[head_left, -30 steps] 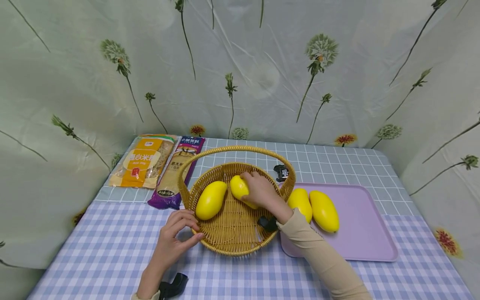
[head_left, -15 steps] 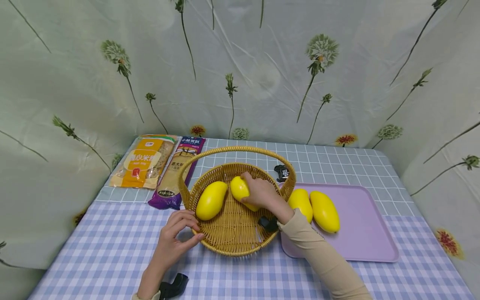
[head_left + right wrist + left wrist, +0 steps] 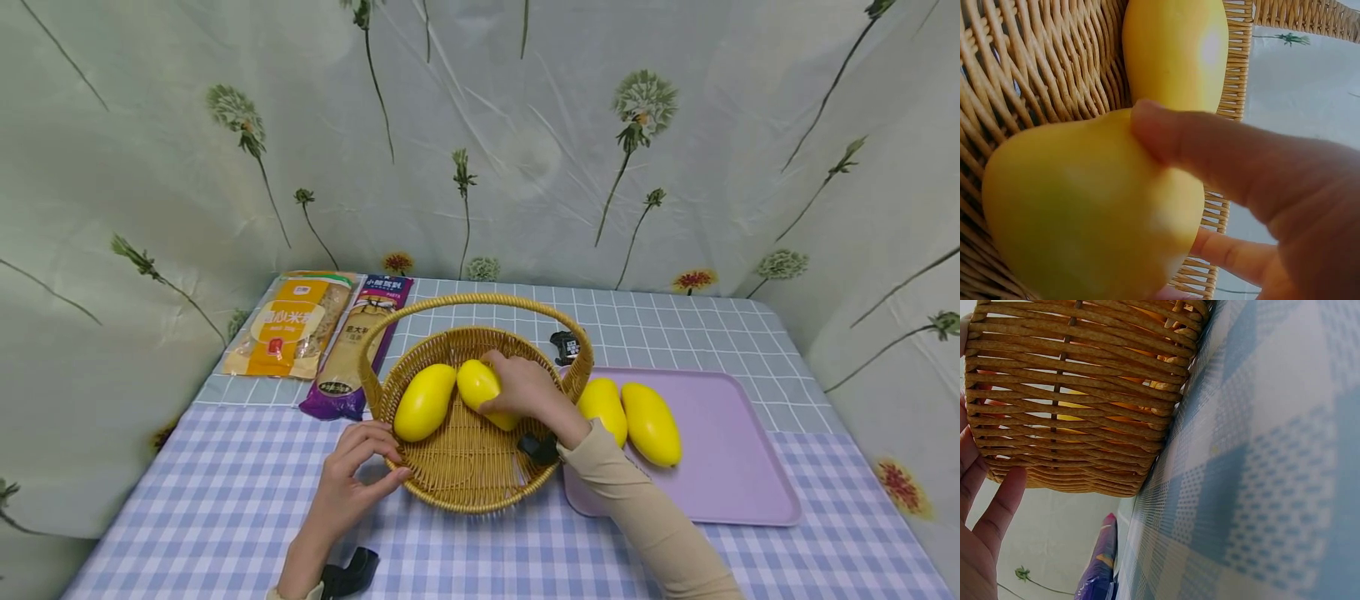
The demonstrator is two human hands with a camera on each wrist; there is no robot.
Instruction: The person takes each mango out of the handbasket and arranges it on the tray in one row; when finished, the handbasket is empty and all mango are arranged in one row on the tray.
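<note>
In the head view a round wicker basket with a tall arched handle stands in the middle of the table. Inside it, at the left, lies one yellow mango. My right hand reaches in and grips a second mango, whose upper end is close to the first. The right wrist view shows the thumb across the held mango, with the other mango behind it. At the basket's left front, my left hand holds the rim; in the left wrist view fingers lie against the weave.
Right of the basket, two more mangoes lie on a lilac tray. A bag of grain and a purple pasta packet lie back left. A small black device sits behind the basket.
The mango under my right hand has shifted slightly left and turned a little, toward the other mango. My left hand has stayed at the basket rim.
</note>
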